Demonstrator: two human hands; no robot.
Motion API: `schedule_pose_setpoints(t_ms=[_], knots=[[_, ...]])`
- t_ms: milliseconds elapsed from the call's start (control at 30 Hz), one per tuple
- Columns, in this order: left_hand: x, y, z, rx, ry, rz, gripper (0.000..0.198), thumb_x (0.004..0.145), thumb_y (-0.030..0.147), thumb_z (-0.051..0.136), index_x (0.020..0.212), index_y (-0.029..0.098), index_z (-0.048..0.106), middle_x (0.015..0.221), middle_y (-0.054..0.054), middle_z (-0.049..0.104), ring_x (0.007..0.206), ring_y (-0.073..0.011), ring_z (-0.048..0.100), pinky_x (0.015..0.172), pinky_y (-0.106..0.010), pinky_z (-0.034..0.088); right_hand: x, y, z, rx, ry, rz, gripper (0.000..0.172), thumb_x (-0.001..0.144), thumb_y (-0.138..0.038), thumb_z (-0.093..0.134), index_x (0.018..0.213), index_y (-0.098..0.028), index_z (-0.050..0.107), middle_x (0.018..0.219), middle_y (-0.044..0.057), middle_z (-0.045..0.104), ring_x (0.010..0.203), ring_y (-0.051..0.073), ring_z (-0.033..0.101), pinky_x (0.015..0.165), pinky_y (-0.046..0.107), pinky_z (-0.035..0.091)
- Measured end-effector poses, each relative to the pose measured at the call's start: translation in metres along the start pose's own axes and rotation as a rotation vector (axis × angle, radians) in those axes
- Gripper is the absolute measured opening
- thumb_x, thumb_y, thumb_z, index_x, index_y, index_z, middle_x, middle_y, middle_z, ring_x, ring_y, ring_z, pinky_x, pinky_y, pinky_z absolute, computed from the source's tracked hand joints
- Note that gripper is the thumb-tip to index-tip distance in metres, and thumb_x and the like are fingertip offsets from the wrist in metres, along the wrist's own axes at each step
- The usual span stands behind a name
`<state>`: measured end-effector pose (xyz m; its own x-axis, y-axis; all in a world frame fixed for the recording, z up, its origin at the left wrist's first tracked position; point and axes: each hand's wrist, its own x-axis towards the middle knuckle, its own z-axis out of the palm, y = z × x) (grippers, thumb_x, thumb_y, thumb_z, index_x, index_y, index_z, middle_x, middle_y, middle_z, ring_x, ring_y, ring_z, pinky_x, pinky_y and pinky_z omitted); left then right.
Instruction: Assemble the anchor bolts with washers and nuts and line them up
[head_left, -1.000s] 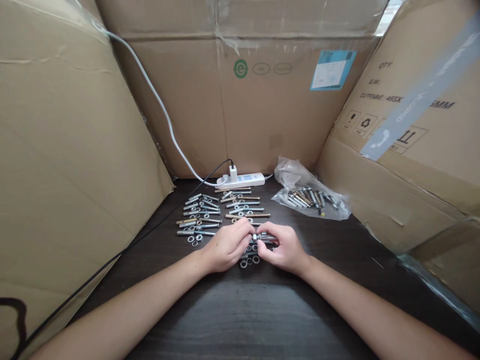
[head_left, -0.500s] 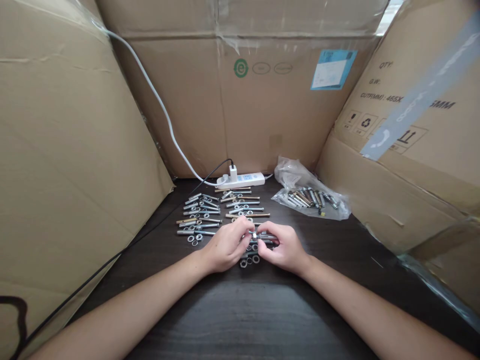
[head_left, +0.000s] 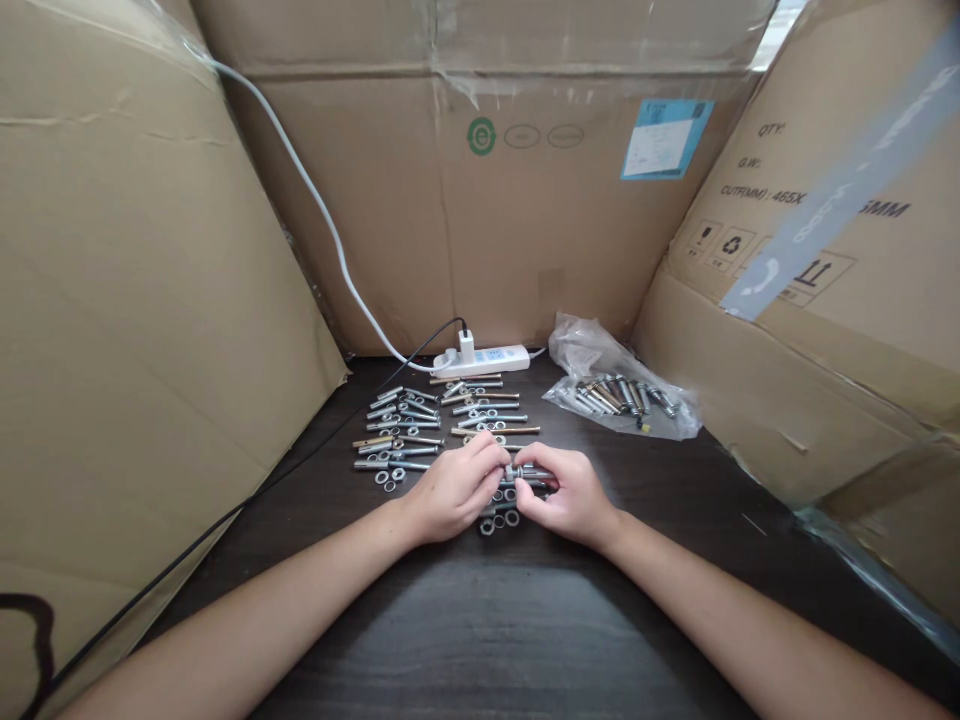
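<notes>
My left hand [head_left: 454, 492] and my right hand [head_left: 566, 495] meet over the dark wooden table [head_left: 480, 620], both pinched on one metal anchor bolt [head_left: 517, 472] held level between them. The left fingertips close on a small nut at the bolt's left end, and the right fingers grip its shaft. Under the hands lie a few loose nuts and washers [head_left: 501, 521]. Just beyond them, rows of taken-apart bolts, sleeves and washers [head_left: 409, 430] are laid out.
A clear plastic bag of bolts [head_left: 619, 392] lies at the back right. A white power strip [head_left: 484, 359] with a plugged-in charger and cables sits at the back. Cardboard boxes [head_left: 135, 300] wall in the table on the left, back and right.
My left fingers have shifted slightly on the bolt's end, as in a turning motion. The hands and the bolt stay in the same spot.
</notes>
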<state>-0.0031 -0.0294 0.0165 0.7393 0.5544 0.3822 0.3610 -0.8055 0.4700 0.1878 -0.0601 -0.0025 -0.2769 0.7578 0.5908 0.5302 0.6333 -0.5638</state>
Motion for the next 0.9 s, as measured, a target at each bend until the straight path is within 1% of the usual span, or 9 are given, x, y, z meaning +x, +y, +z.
schedule_pose_setpoints(t_ms=[133, 200, 300, 367, 433, 533, 733, 900], knots=[[0.0009, -0.0008, -0.0006, 0.039, -0.031, -0.005, 0.02, 0.095, 0.021, 0.031, 0.087, 0.017, 0.049, 0.086, -0.004, 0.049, 0.076, -0.0148, 0.047, 0.069, -0.026, 0.04, 0.0001, 0.0, -0.0003, -0.005, -0.001, -0.001, 0.01, 0.072, -0.021, 0.057, 0.081, -0.019, 0.06, 0.063, -0.002, 0.061, 0.052, 0.01, 0.052, 0.05, 0.02, 0.04], [0.001, -0.0011, 0.0001, 0.043, -0.031, -0.001, 0.021, 0.095, 0.021, 0.031, 0.085, 0.017, 0.048, 0.085, -0.004, 0.048, 0.075, -0.0149, 0.047, 0.069, -0.026, 0.04, 0.0001, 0.0002, -0.0001, -0.003, -0.003, 0.002, 0.01, 0.072, -0.021, 0.057, 0.081, -0.019, 0.06, 0.063, -0.002, 0.06, 0.052, 0.01, 0.052, 0.05, 0.02, 0.04], [0.0003, -0.0012, 0.0017, 0.023, 0.009, -0.009, 0.014, 0.094, 0.019, 0.033, 0.092, 0.018, 0.047, 0.086, -0.003, 0.047, 0.074, -0.0142, 0.046, 0.069, -0.026, 0.04, 0.0003, 0.0002, 0.0004, 0.007, 0.003, 0.006, 0.011, 0.072, -0.021, 0.057, 0.082, -0.019, 0.06, 0.063, -0.002, 0.06, 0.051, 0.01, 0.051, 0.05, 0.02, 0.04], [-0.0011, -0.0018, 0.003, 0.0, 0.054, 0.014, 0.012, 0.092, 0.017, 0.035, 0.098, 0.018, 0.046, 0.089, -0.003, 0.047, 0.075, -0.0138, 0.047, 0.07, -0.026, 0.041, 0.0005, -0.0002, 0.0005, 0.012, 0.008, 0.005, 0.011, 0.072, -0.02, 0.057, 0.082, -0.019, 0.06, 0.063, -0.002, 0.06, 0.05, 0.01, 0.051, 0.049, 0.02, 0.04], [-0.0027, -0.0031, 0.0042, -0.007, 0.087, 0.07, 0.016, 0.089, 0.013, 0.037, 0.101, 0.019, 0.047, 0.092, -0.004, 0.046, 0.077, -0.0135, 0.047, 0.071, -0.025, 0.042, 0.0008, -0.0006, 0.0004, 0.012, 0.005, 0.002, 0.011, 0.071, -0.02, 0.057, 0.082, -0.019, 0.06, 0.062, -0.002, 0.06, 0.05, 0.01, 0.052, 0.049, 0.019, 0.04], [-0.0043, -0.0046, 0.0049, 0.02, 0.087, 0.128, 0.021, 0.086, 0.009, 0.039, 0.099, 0.02, 0.051, 0.093, -0.004, 0.044, 0.078, -0.0135, 0.047, 0.07, -0.025, 0.043, 0.0009, -0.0007, 0.0002, 0.004, -0.002, 0.002, 0.01, 0.071, -0.02, 0.057, 0.081, -0.019, 0.06, 0.063, -0.002, 0.061, 0.051, 0.01, 0.052, 0.049, 0.019, 0.04], [-0.0027, -0.0016, 0.0034, -0.003, 0.066, 0.041, 0.018, 0.086, 0.011, 0.04, 0.098, 0.02, 0.051, 0.095, -0.005, 0.048, 0.079, -0.0138, 0.05, 0.073, -0.026, 0.044, 0.0004, 0.0, 0.0008, -0.002, -0.01, -0.007, 0.011, 0.071, -0.02, 0.057, 0.081, -0.019, 0.061, 0.064, -0.002, 0.062, 0.052, 0.01, 0.053, 0.051, 0.02, 0.041], [-0.0002, 0.0006, 0.0014, -0.004, 0.044, 0.019, 0.015, 0.088, 0.014, 0.037, 0.095, 0.018, 0.05, 0.092, -0.005, 0.049, 0.081, -0.0153, 0.049, 0.074, -0.027, 0.043, 0.0, -0.0003, 0.0012, 0.012, 0.003, -0.015, 0.013, 0.071, -0.02, 0.057, 0.083, -0.02, 0.061, 0.066, -0.002, 0.063, 0.052, 0.01, 0.054, 0.051, 0.02, 0.042]])
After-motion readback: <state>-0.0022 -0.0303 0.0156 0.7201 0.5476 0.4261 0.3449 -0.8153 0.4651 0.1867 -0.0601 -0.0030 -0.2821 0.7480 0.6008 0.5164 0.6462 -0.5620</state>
